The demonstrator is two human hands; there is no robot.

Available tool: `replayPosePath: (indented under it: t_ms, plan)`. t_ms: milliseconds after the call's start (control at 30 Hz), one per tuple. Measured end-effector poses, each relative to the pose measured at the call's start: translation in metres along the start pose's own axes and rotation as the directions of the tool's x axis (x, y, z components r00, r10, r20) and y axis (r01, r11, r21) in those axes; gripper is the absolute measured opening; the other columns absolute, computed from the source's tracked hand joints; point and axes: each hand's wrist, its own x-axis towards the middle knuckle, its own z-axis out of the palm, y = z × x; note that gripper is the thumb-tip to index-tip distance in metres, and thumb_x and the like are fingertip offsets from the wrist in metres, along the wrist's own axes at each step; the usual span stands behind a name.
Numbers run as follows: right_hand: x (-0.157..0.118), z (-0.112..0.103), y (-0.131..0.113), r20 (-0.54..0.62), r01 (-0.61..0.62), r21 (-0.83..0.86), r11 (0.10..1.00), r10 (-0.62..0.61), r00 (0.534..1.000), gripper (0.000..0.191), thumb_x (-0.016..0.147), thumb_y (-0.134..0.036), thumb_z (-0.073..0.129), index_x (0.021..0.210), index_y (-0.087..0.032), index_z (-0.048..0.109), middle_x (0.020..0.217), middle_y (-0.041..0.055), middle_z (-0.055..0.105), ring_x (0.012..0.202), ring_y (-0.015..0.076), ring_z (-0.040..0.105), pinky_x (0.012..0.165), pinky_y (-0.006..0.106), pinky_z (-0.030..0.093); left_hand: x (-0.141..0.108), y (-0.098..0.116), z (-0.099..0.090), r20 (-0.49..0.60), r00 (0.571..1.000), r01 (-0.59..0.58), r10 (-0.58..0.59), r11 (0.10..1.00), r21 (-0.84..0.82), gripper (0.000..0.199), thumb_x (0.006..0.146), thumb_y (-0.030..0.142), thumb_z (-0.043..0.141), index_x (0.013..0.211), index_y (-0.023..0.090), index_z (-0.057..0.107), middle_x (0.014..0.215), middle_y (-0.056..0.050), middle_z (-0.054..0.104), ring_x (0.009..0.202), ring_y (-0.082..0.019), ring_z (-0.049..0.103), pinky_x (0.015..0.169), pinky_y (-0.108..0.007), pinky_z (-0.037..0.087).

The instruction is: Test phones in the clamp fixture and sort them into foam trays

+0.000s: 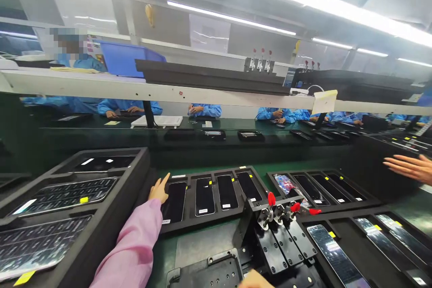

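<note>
My left hand (159,190), in a pink sleeve, rests against the left end of a black foam tray (202,222) with its index finger stretched out. Several dark phone screens lie in that tray's slots, the nearest being a black phone screen (176,202) just right of the hand. Only a small part of my right hand (255,280) shows at the bottom edge, its fingers out of sight. It is close to a black metal fixture (205,274) and a row of toggle clamps (275,234) with red-tipped levers.
A raised foam tray (135,171) holds patterned panels at left. Phone screens lie in two more foam trays at right, one a glossy phone (332,252). Another person's hand (410,168) reaches in beside a dark box (367,166). A white shelf (216,97) crosses ahead; blue-sleeved people work beyond.
</note>
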Motion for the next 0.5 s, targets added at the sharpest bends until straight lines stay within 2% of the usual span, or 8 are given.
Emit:
replayPosePath:
  t_ms: [67,100,167,200,267,367,433,500]
  plan:
    - [-0.009,0.057,-0.029,0.076,0.046,0.048,0.998,-0.049,0.996,0.022,0.074,-0.051,0.045,0.076,-0.039,0.063,0.077,0.0014,0.064,0.079,0.0221,0.063,0.061,0.039,0.054,-0.007,0.002,0.000,0.016,1.000,0.008,-0.008,1.000,-0.011,0.038,0.086,0.030,0.055,0.122,0.022,0.046,0.130,-0.007,0.045,0.111,-0.024,0.050,0.090,-0.046,0.044]
    - [-0.005,0.080,-0.036,0.104,0.064,0.080,0.995,-0.072,0.992,0.023,0.079,-0.045,0.042,0.083,-0.035,0.062,0.080,0.0011,0.064,0.081,0.0189,0.063,0.068,0.036,0.055,-0.010,0.002,0.000,0.022,1.000,0.016,-0.016,1.000,-0.013,0.038,0.086,0.030,0.055,0.122,0.022,0.046,0.130,-0.007,0.045,0.111,-0.024,0.050,0.090,-0.046,0.044]
    - [0.019,0.116,-0.041,0.143,0.038,0.120,0.992,-0.055,0.988,0.028,0.084,-0.038,0.039,0.102,-0.026,0.056,0.098,0.0038,0.062,0.094,0.0162,0.058,0.084,0.031,0.049,-0.016,0.003,-0.002,0.028,0.999,0.030,-0.030,0.999,-0.014,0.038,0.086,0.030,0.055,0.122,0.022,0.046,0.130,-0.007,0.045,0.111,-0.024,0.050,0.089,-0.046,0.044]
    - [0.035,0.132,-0.039,0.173,0.011,0.056,0.998,-0.021,0.985,0.032,0.084,-0.038,0.040,0.109,-0.022,0.053,0.105,0.0060,0.059,0.101,0.0171,0.055,0.089,0.031,0.045,-0.019,0.003,-0.003,0.026,0.999,0.034,-0.034,0.999,-0.013,0.038,0.086,0.030,0.055,0.122,0.022,0.046,0.130,-0.007,0.046,0.110,-0.024,0.051,0.089,-0.046,0.045]
    - [0.067,0.160,-0.029,0.282,-0.089,-0.184,0.979,0.139,0.949,0.046,0.083,-0.041,0.042,0.124,-0.020,0.042,0.116,0.0097,0.054,0.109,0.0212,0.049,0.092,0.035,0.041,-0.024,0.004,-0.007,0.013,0.999,0.035,-0.035,0.999,-0.008,0.037,0.086,0.030,0.055,0.121,0.022,0.047,0.128,-0.007,0.047,0.109,-0.023,0.052,0.088,-0.045,0.046]
    - [0.101,0.196,-0.009,0.303,-0.211,-0.362,0.908,0.328,0.895,0.071,0.073,-0.045,0.057,0.131,-0.012,0.035,0.113,0.0205,0.051,0.107,0.0337,0.049,0.086,0.048,0.040,-0.031,0.011,-0.015,-0.035,0.999,0.036,-0.036,0.999,0.000,0.035,0.086,0.030,0.055,0.120,0.021,0.048,0.126,-0.007,0.049,0.107,-0.023,0.053,0.086,-0.044,0.047]
    - [0.111,0.213,0.003,0.271,-0.253,-0.405,0.879,0.379,0.885,0.084,0.064,-0.046,0.067,0.132,-0.008,0.034,0.113,0.0245,0.049,0.109,0.0384,0.046,0.084,0.052,0.038,-0.036,0.021,-0.017,-0.086,0.995,0.052,-0.051,0.999,0.008,0.037,0.086,0.030,0.055,0.121,0.020,0.047,0.127,-0.007,0.048,0.108,-0.023,0.052,0.087,-0.045,0.046]
    - [0.113,0.225,0.011,0.232,-0.268,-0.431,0.862,0.393,0.890,0.087,0.061,-0.046,0.068,0.132,-0.009,0.034,0.117,0.0248,0.046,0.112,0.0384,0.042,0.085,0.050,0.037,-0.042,0.035,-0.015,-0.149,0.986,0.081,-0.078,0.997,0.016,0.039,0.086,0.031,0.054,0.122,0.020,0.046,0.129,-0.008,0.046,0.111,-0.025,0.050,0.090,-0.048,0.043]
